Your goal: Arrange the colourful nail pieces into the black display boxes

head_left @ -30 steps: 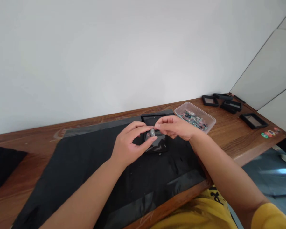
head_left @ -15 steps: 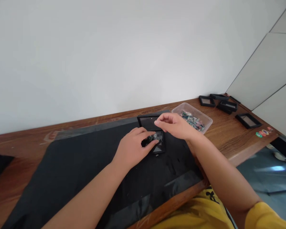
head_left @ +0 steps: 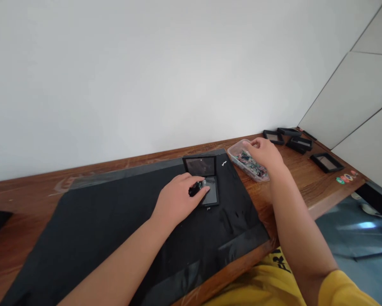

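Observation:
My left hand (head_left: 180, 194) is closed in a pinch over a small shiny piece (head_left: 204, 183), partly dark, whose kind I cannot make out. It rests at the left side of a black hinged case (head_left: 216, 193). The case lies unfolded on a black mat (head_left: 114, 221), with its lid (head_left: 201, 165) tilted up at the back and a plain grey surface in its lower half. Over a clear plastic container (head_left: 231, 152) of small mixed-colour pieces (head_left: 250, 165), my right hand (head_left: 267, 154) hovers with its thumb stretched out. Its other fingers are loosely bent and partly hidden.
Several black frame-like cases (head_left: 326, 162) lie on the wooden table (head_left: 301, 178) at the right, near round coloured stickers (head_left: 346, 178). A small white scrap (head_left: 224, 163) is beside the lid. Behind the table stands a white wall (head_left: 146, 85).
My right hand has moved right, from above the hinged case to the plastic container. The lower half of the case, dark with pale marks before, now looks plain grey. My left hand keeps its pinch.

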A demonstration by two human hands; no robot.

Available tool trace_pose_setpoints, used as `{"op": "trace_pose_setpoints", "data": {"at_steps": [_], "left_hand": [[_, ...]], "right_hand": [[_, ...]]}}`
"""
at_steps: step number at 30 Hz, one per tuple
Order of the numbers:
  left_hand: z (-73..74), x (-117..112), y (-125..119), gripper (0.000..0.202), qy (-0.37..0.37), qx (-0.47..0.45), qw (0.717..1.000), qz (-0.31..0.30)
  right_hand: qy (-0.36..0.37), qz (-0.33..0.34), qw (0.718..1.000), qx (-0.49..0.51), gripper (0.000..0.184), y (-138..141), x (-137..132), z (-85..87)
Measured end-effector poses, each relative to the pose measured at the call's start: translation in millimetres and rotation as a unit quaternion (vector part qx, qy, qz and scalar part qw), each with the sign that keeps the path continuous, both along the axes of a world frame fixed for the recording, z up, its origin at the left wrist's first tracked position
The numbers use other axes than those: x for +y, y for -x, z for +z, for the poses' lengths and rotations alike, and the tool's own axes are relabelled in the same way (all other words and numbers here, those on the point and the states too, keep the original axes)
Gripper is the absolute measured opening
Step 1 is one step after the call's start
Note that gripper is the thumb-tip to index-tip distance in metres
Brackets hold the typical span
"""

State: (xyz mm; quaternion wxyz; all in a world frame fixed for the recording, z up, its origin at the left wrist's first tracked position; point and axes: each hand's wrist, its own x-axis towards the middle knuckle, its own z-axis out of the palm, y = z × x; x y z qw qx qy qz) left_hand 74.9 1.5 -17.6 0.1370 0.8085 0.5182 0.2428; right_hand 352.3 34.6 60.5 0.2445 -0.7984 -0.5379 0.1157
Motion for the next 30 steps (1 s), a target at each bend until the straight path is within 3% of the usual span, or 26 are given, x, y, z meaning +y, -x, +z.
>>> {"op": "trace_pose_setpoints", "data": {"at_steps": [5, 11, 19, 30], "left_hand": [[1.8, -0.6, 2.3, 0.034, -0.002, -0.001, 1.0, 0.003], [3.7, -1.2, 5.1, 0.034, 0.014, 0.006, 1.0, 0.004], [3.9, 2.2, 10.6, 0.036, 0.025, -0.008, 1.0, 0.004], [2.2, 6.7, 17.6, 0.043, 0.046, -0.003, 0.999, -0.019]], "right_hand": [[0.063, 0.016, 0.997, -0.04, 0.028, -4.5, 3.6, -5.2], [0.11, 0.038, 0.992, -0.054, 0.031, -5.2, 4.7, -8.9], [0.144, 0.082, 0.985, -0.057, 0.022, 0.6, 6.8, -11.1], [0.127, 0.055, 0.989, -0.048, 0.024, 2.5, 5.5, -10.6]]}}
